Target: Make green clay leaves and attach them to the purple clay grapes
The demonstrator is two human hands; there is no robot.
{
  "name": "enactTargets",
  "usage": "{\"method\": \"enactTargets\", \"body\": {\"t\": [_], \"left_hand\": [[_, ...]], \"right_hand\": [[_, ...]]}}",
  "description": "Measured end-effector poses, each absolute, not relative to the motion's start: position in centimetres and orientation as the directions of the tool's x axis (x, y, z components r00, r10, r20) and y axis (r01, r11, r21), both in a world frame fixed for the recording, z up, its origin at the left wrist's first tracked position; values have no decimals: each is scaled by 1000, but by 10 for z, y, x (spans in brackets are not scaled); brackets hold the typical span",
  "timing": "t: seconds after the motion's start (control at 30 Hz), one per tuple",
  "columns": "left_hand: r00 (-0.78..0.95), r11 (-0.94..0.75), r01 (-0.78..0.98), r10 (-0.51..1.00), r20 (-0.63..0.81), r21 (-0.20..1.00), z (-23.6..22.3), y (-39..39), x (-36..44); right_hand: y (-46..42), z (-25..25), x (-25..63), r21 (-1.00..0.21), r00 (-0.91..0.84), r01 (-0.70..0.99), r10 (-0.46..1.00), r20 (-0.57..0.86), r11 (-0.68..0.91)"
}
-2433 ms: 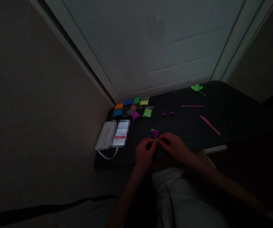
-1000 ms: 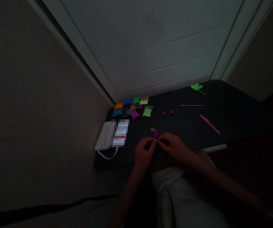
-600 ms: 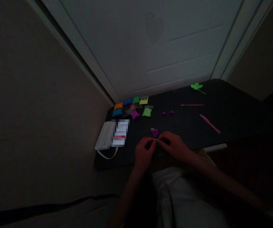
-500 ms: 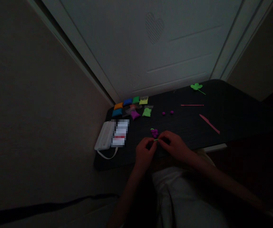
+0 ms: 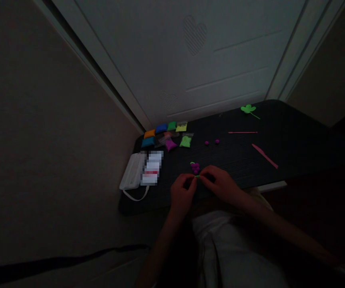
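Between my fingertips is a small light-green piece of clay (image 5: 197,177). My left hand (image 5: 183,193) pinches its left end, and my right hand (image 5: 219,181) pinches the right end. Just beyond them on the dark table lies a cluster of purple clay balls (image 5: 195,168) with a bit of green at its top left. Two loose purple balls, one (image 5: 206,143) and another (image 5: 217,141), rest farther back. My fingers cover part of the green piece.
Clay packets in several colours, a light-green one (image 5: 186,141) among them, lie at the back left. A white case (image 5: 133,171) and a phone-like screen (image 5: 152,169) with a cable sit left. A pink knife (image 5: 264,156), a thin pink stick (image 5: 243,132) and a green clover shape (image 5: 248,109) lie right.
My left hand has shifted very slightly left, and a little more of the green piece shows between my fingertips. Everything on the table stays in place.
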State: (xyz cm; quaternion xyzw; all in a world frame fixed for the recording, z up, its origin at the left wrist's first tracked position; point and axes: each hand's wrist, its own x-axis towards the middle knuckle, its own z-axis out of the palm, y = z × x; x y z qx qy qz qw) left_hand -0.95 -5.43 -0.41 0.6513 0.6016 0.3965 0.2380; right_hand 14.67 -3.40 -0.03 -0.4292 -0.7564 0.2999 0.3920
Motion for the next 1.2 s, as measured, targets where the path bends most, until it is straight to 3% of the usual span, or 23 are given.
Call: {"method": "enactTargets", "body": {"t": [1.2], "left_hand": [[0, -255, 603, 947, 320, 756, -4, -55, -10]], "right_hand": [[-34, -2, 147, -781, -341, 417, 877, 339, 465]]}}
